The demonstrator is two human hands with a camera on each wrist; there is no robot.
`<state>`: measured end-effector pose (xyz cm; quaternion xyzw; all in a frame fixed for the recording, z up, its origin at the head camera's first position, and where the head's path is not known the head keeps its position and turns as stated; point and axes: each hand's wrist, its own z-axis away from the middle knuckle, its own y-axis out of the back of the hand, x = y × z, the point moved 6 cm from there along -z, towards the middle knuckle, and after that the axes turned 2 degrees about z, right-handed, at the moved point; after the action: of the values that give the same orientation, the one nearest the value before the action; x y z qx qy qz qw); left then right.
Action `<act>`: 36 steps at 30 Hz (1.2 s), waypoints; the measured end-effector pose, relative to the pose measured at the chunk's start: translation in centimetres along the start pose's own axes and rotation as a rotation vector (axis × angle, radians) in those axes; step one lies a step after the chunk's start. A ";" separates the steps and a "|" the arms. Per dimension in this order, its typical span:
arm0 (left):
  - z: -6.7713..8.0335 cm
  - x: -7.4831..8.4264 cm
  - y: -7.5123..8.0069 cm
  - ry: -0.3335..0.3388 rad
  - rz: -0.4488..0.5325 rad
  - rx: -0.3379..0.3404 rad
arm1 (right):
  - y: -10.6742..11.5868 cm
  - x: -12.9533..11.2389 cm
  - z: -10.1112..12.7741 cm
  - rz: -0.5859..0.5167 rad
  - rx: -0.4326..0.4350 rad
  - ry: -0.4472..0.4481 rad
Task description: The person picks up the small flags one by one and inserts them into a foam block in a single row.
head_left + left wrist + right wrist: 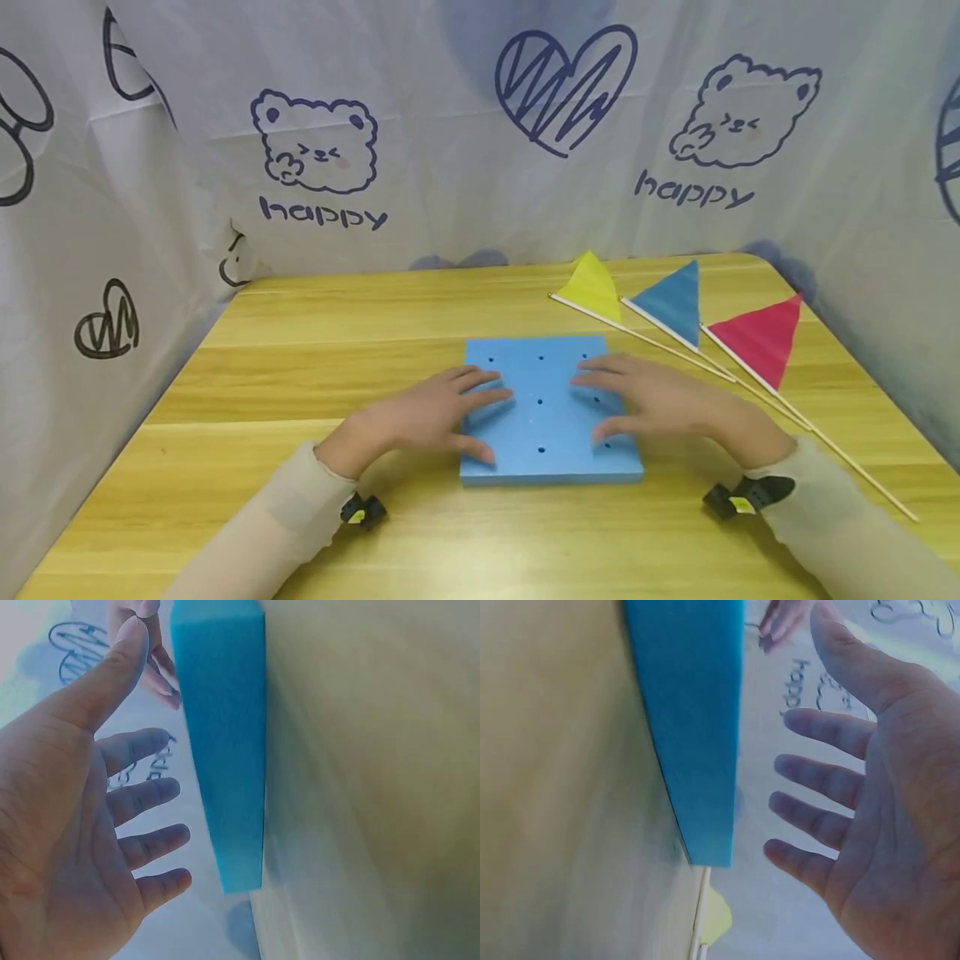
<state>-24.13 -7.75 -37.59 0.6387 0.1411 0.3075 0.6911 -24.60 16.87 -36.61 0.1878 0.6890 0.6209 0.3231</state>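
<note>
A square blue foam board point(558, 425) with rows of small holes lies flat on the wooden table. Over its left edge hovers my left hand point(446, 412), fingers spread and nothing held. My right hand point(652, 400) is over the board's right edge, likewise spread and holding nothing. From the left wrist view, the board's thick side point(225, 750) stands beside the fingertips, with a gap between. The right wrist view shows the same kind of gap between the right fingers point(817, 780) and the board's side point(690, 735).
Right of the board lie three small flags on thin sticks: a yellow flag point(592, 287), a blue flag point(671, 304) and a red flag point(765, 337). Their sticks cross near my right forearm. A printed white curtain point(442, 167) hangs around the wooden table point(322, 333).
</note>
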 end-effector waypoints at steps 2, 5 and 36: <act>0.2 -0.5 0.2 0.026 0.006 0.018 | 0.6 0.8 -0.3 -0.014 0.043 -0.007; 0.5 -1.3 0.3 0.052 0.018 0.031 | 1.3 2.1 -0.7 -0.040 0.094 -0.026; 1.0 -3.5 -1.3 0.146 0.132 -0.039 | 0.9 14.4 0.2 -0.336 0.158 -0.380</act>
<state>-25.93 -10.66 -39.44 0.6091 0.1427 0.4004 0.6696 -34.97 26.61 -38.81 0.2088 0.6839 0.4564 0.5294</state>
